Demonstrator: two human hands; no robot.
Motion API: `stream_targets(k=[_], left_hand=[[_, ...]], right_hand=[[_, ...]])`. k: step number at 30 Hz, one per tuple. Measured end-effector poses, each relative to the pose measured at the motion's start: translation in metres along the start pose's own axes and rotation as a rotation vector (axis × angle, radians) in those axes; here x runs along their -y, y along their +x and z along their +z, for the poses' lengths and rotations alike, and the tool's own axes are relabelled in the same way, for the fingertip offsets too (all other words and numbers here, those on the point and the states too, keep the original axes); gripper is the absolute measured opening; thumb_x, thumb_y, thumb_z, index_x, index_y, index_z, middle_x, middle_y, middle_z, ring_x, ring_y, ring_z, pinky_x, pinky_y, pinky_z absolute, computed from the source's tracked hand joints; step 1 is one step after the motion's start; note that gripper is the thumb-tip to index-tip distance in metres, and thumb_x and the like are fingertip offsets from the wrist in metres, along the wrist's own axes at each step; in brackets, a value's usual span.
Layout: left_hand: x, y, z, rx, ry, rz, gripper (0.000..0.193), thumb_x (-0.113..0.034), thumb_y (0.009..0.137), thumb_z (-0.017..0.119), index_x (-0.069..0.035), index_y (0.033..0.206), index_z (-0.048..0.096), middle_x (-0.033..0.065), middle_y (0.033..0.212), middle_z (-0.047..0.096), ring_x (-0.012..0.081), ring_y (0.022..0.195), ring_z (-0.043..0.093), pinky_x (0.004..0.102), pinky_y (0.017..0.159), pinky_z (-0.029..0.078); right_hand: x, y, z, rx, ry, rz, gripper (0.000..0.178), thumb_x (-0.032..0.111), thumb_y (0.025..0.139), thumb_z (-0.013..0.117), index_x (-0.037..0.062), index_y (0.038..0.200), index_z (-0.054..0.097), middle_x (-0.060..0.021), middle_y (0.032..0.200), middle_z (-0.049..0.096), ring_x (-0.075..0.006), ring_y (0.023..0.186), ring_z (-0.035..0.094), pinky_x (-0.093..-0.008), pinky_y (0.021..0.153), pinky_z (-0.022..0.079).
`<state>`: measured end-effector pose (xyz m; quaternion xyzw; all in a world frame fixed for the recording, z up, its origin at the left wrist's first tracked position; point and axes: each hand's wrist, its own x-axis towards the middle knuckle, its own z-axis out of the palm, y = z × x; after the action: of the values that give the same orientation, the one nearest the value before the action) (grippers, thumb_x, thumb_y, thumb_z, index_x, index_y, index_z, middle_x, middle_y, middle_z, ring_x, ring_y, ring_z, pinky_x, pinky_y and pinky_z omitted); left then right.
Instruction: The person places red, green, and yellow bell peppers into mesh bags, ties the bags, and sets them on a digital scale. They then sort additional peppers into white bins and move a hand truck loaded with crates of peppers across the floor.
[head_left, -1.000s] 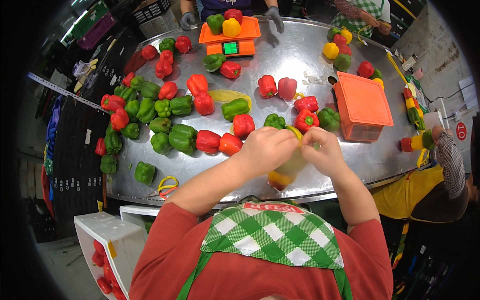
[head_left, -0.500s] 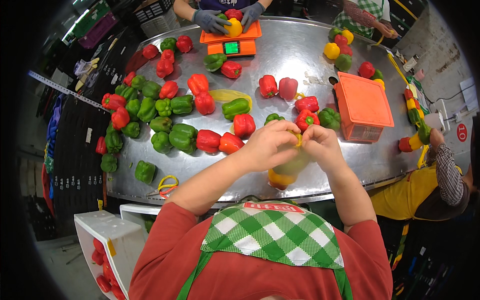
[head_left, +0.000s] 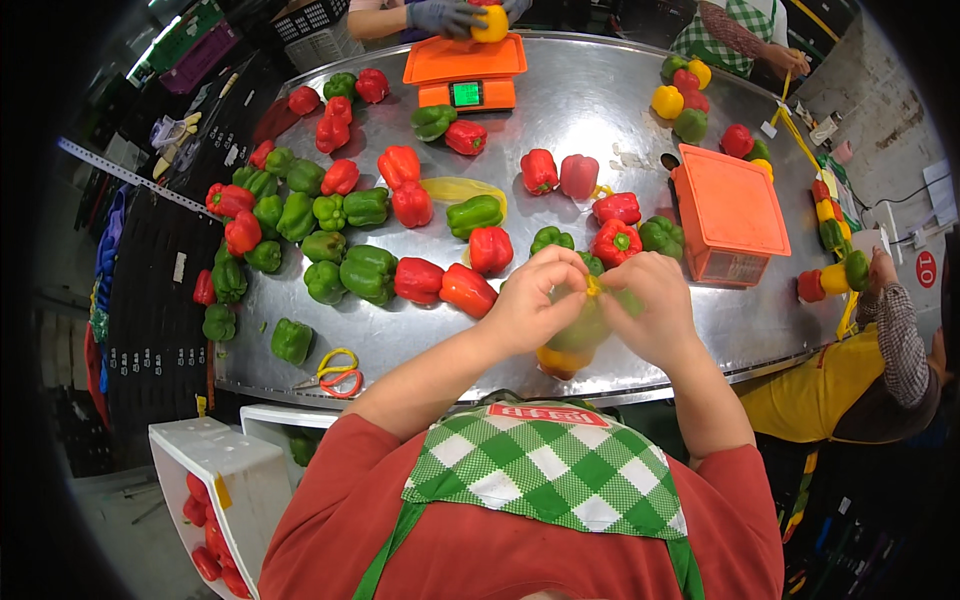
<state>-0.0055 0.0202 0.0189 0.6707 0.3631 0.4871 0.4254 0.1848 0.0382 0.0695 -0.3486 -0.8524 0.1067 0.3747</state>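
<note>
Over the near edge of the table, both hands pinch the gathered yellow top of a net bag (head_left: 583,322). A yellow bell pepper (head_left: 562,360) shows low in it; what else it holds is mostly hidden behind my hands. My left hand (head_left: 538,302) has thumb and forefinger closed on the bag's neck. Opposite it, my right hand (head_left: 652,305) grips the same neck with bent fingers. Just beyond lie a red bell pepper (head_left: 615,243) and a green bell pepper (head_left: 661,236). Scissors (head_left: 340,373) with yellow and red handles rest left of my left forearm.
Several red and green peppers (head_left: 367,274) cover the table's left half, near a flat yellow net (head_left: 455,188). An orange scale (head_left: 465,68) stands at the far edge, an upturned orange basket (head_left: 728,212) at right. Co-workers' hands (head_left: 448,17) are at the far and right sides.
The far co-worker's gloved hands have lifted the peppers off the scale. My right hand's fingers have shifted around the bag's neck, and my left hand has moved slightly. The scissors show more fully.
</note>
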Motion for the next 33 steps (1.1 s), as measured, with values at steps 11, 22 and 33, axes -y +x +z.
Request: stream_targets(k=[11, 22, 33], left_hand=[[-0.002, -0.001, 0.006, -0.037, 0.160, 0.126, 0.008, -0.003, 0.078, 0.064, -0.002, 0.086, 0.061, 0.0098, 0.100, 0.058, 0.0213, 0.091, 0.058, 0.0308, 0.080, 0.047], [-0.002, -0.001, 0.010, -0.055, 0.067, 0.078, 0.007, -0.005, 0.080, 0.064, -0.001, 0.086, 0.060, 0.0112, 0.100, 0.057, 0.0218, 0.092, 0.058, 0.0318, 0.083, 0.046], [-0.003, -0.003, 0.015, -0.118, 0.102, 0.095, 0.008, -0.003, 0.080, 0.064, 0.000, 0.087, 0.061, 0.0108, 0.098, 0.058, 0.0215, 0.089, 0.058, 0.0312, 0.080, 0.047]], right_hand=[[0.001, 0.003, -0.002, 0.101, -0.176, -0.068, 0.016, 0.003, 0.065, 0.069, 0.0099, 0.073, 0.057, -0.0040, 0.072, 0.054, -0.0257, 0.070, 0.055, -0.0373, 0.067, 0.040], [-0.012, -0.012, 0.009, 0.018, 0.072, 0.170, 0.016, 0.003, 0.065, 0.069, 0.0086, 0.074, 0.057, -0.0033, 0.073, 0.056, -0.0243, 0.071, 0.057, -0.0361, 0.071, 0.041], [0.007, -0.012, -0.001, -0.001, -0.216, -0.017, 0.014, 0.010, 0.069, 0.074, 0.0109, 0.077, 0.064, -0.0010, 0.074, 0.058, -0.0207, 0.074, 0.059, -0.0406, 0.088, 0.040]])
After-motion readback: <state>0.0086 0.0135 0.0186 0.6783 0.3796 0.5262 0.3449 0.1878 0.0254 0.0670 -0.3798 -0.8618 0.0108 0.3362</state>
